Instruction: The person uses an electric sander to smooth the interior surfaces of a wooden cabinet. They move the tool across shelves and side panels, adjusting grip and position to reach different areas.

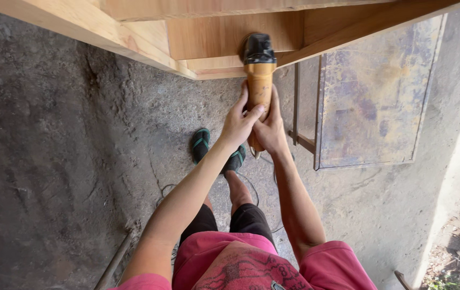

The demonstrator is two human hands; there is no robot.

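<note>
**Both my hands on a power tool held up against a wooden frame**

I grip an orange power tool with both hands, its body pointing away from me toward the wooden frame at the top of the view. My left hand wraps the lower part of the body from the left, thumb laid across the front. My right hand closes round it from the right, fingers hidden behind the casing. Both hands are clenched on the tool.

The black head of the tool sits against the underside or edge of the frame; the working part is hidden by the head itself, so I cannot tell what kind of disc or pad it carries, nor whether it touches the wood. The tool's lower end is covered by my hands. A thin cord loops on the ground below, its ends lost behind my legs.

The frame is cut off by the top edge, so its full shape is unclear. To the right stands a stained metal sheet in a frame, partly behind the wood. Below, on the rough concrete floor, my feet wear green-strapped sandals; one is half hidden by my left forearm.
</note>
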